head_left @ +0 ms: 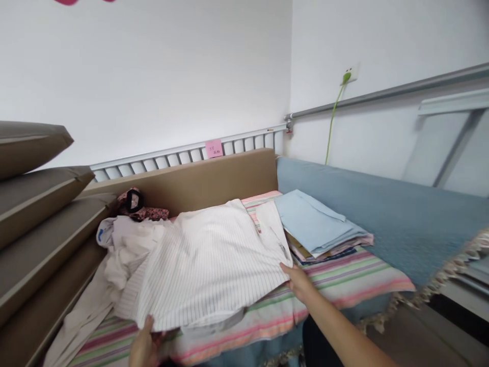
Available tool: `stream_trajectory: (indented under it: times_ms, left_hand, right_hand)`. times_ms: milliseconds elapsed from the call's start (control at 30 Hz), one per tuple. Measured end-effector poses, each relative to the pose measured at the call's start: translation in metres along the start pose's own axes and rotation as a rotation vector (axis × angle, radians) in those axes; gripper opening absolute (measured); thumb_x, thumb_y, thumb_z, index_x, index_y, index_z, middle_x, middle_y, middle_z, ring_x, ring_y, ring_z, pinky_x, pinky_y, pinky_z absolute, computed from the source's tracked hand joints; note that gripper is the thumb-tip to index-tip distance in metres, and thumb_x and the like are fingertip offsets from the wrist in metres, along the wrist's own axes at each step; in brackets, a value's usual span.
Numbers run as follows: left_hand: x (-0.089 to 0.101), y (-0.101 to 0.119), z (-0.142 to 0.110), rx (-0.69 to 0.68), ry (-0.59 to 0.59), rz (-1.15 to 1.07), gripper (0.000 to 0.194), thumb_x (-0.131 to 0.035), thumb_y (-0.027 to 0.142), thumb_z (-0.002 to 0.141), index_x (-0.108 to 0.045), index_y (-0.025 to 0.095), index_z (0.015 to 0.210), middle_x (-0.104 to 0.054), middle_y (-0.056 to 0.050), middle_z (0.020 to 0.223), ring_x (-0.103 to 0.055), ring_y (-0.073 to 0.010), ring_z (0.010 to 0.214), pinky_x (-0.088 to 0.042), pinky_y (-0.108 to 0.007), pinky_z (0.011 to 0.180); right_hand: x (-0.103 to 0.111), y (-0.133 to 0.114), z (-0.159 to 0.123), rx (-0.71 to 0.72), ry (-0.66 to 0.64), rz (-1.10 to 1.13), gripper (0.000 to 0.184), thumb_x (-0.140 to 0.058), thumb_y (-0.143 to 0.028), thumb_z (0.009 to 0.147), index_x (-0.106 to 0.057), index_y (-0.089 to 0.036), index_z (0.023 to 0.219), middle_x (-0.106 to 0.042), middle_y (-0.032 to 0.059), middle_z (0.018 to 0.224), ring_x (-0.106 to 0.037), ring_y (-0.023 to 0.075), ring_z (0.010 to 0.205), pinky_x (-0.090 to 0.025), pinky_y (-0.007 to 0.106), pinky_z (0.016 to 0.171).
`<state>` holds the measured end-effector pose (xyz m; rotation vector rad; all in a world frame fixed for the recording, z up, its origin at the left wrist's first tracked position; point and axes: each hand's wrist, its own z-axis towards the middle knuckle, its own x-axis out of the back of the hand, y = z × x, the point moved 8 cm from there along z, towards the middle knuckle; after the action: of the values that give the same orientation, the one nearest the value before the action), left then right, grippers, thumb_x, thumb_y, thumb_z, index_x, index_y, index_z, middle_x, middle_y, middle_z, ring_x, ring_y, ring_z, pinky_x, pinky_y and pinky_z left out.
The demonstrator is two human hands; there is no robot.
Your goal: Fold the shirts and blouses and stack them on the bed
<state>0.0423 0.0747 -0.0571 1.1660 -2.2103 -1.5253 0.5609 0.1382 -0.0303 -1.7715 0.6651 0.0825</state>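
Observation:
A white shirt with thin grey stripes [206,260] lies spread over the bed's striped cover [344,278]. My left hand [144,345] grips its near left edge at the bottom of the view, fingers curled under the cloth. My right hand [300,281] reaches in from the lower right and pinches the shirt's near right corner. The shirt is stretched between both hands. A crumpled pale garment [122,244] lies under its left side.
A stack of folded clothes topped by a light blue piece [317,221] sits to the right of the shirt. Brown cushions [42,214] are piled at left, a brown board [198,178] at the back, a blue sofa cover [401,214] at right.

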Motion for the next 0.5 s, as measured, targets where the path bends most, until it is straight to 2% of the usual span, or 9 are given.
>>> stream_trajectory:
  times_ms: [167,233,367,500]
  left_hand:
    - [0.012,-0.008,-0.008,-0.049,-0.076,0.031,0.016,-0.06,0.02,0.074,-0.052,0.018,0.089,-0.064,-0.001,0.075,-0.061,-0.014,0.058,-0.052,-0.026,0.051]
    - [0.015,-0.013,-0.011,-0.039,-0.083,0.092,0.018,-0.062,0.023,0.074,-0.051,0.019,0.087,-0.062,0.0,0.069,-0.06,-0.0141,0.054,-0.052,-0.027,0.049]
    - [0.019,-0.015,-0.019,-0.028,-0.084,0.338,0.025,-0.065,0.035,0.071,-0.048,0.019,0.079,-0.057,0.002,0.051,-0.058,-0.016,0.045,-0.05,-0.028,0.044]
    - [0.023,-0.008,-0.03,-0.081,-0.09,0.551,0.027,-0.061,0.041,0.07,-0.05,0.017,0.073,-0.059,-0.003,0.049,-0.061,-0.0194,0.047,-0.044,-0.026,0.039]
  right_hand:
    - [0.017,-0.005,-0.005,-0.02,-0.014,-0.002,0.032,-0.063,-0.018,0.067,-0.058,-0.017,0.099,-0.072,0.0087,0.087,-0.067,0.024,0.081,-0.053,0.035,0.064]
    - [0.028,0.0,-0.008,-0.043,0.011,-0.026,0.026,-0.063,-0.017,0.068,-0.059,-0.016,0.094,-0.072,0.0094,0.082,-0.067,0.024,0.077,-0.053,0.034,0.061]
    - [0.049,0.01,-0.014,-0.067,0.063,-0.066,0.02,-0.062,-0.016,0.069,-0.058,-0.016,0.089,-0.071,0.009,0.075,-0.067,0.0222,0.071,-0.052,0.031,0.058]
    - [0.06,0.01,-0.014,-0.085,0.085,-0.118,0.027,-0.065,-0.016,0.066,-0.06,-0.015,0.092,-0.071,0.0077,0.073,-0.066,0.0201,0.065,-0.052,0.029,0.057]
